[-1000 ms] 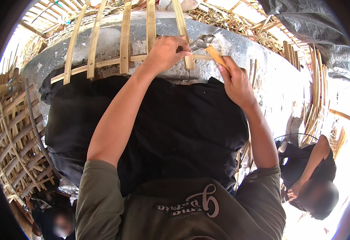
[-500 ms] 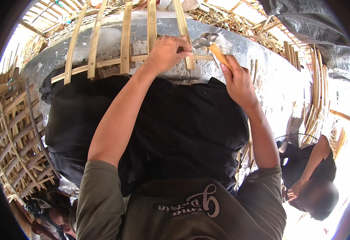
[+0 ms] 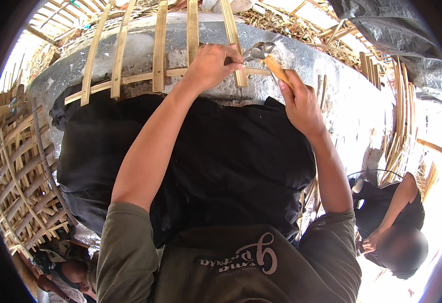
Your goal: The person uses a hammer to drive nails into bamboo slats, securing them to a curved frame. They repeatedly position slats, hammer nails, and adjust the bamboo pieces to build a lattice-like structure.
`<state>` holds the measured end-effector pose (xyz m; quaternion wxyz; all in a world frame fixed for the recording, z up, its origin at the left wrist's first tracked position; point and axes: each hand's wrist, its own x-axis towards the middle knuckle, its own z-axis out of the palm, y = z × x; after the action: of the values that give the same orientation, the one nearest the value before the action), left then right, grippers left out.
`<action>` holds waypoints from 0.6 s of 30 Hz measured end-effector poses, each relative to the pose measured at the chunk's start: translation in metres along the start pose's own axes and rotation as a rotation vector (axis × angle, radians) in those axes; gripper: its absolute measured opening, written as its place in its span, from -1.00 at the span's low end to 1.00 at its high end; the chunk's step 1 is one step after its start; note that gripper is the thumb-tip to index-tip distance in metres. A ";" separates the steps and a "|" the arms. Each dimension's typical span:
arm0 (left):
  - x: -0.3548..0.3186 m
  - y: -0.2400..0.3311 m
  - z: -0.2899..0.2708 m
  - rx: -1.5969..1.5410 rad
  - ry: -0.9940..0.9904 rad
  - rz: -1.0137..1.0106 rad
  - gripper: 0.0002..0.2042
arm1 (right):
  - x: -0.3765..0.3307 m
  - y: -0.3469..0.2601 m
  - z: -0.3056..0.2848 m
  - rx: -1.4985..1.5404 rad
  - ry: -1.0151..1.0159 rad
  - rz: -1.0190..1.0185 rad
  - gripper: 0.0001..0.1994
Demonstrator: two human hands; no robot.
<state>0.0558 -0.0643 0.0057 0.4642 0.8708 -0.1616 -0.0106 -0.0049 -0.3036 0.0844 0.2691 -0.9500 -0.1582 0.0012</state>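
My right hand (image 3: 304,103) grips a hammer (image 3: 275,68) by its wooden handle. The metal head is level with my left fingertips, at the right side of a wooden slat (image 3: 229,25). My left hand (image 3: 208,68) is closed in a pinch at that slat, near where it crosses a long thin crosspiece (image 3: 175,73). What the fingertips hold is too small to make out. To the left, several more slats, among them a broad one (image 3: 159,50), lie across the same crosspiece, evenly spaced. All rest over a grey, worn surface (image 3: 302,65).
Black cloth (image 3: 221,151) covers my lap. A woven lattice panel (image 3: 21,177) stands at the left. Bundled thin strips (image 3: 402,121) lean at the right, below dark plastic sheeting (image 3: 393,35). One person (image 3: 387,212) sits at the lower right; another (image 3: 74,272) is partly visible at the lower left.
Almost nothing differs. The hammer head and my hands have shifted only very slightly, with the same grips kept.
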 end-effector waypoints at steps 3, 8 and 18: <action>0.000 0.003 -0.002 0.008 -0.018 -0.031 -0.82 | -0.002 0.002 0.002 0.005 -0.002 -0.007 -0.80; 0.001 0.004 -0.003 0.045 -0.041 -0.035 -0.80 | -0.002 0.003 0.002 0.008 0.007 -0.025 -0.80; 0.001 0.003 -0.003 0.023 -0.055 -0.021 -0.81 | 0.000 -0.003 -0.004 -0.094 -0.068 0.033 -0.81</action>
<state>0.0566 -0.0642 0.0103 0.4495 0.8770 -0.1654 -0.0376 -0.0053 -0.3032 0.0894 0.2189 -0.9635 -0.1514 0.0304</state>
